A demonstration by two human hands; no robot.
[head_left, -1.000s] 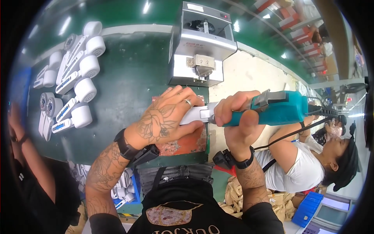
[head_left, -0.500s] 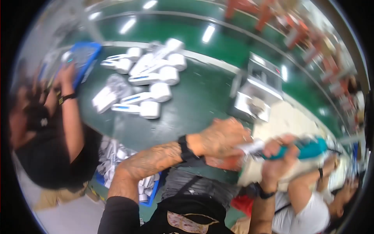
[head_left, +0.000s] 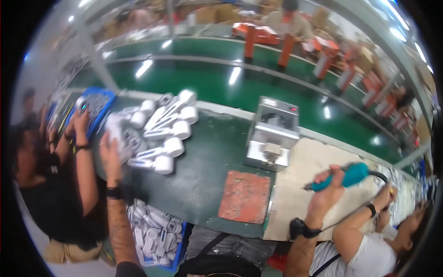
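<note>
My right hand (head_left: 326, 191) is wrapped round a teal electric screwdriver (head_left: 344, 176), held over the pale board with its tip pointing left. At the far left, my left hand (head_left: 110, 154) has its fingers around a blurred white plastic part (head_left: 114, 127), beside a grey-white round housing (head_left: 132, 141). My hand and the blur partly hide its shape. Just right of it lie several white plastic pieces with round heads and long handles (head_left: 159, 134), spread over the dark green tabletop (head_left: 198, 180).
A reddish square pad (head_left: 244, 196) lies in front of a silver boxy machine (head_left: 272, 134). The pale board (head_left: 295, 207) spans the right side. Below left stands a blue bin (head_left: 180, 249) of white parts. Co-workers sit close on both sides; a blue tray (head_left: 99, 108) is at the left.
My left hand has moved from the middle of the table to the white parts at the far left. The screwdriver is now away from the work, and the view has shifted.
</note>
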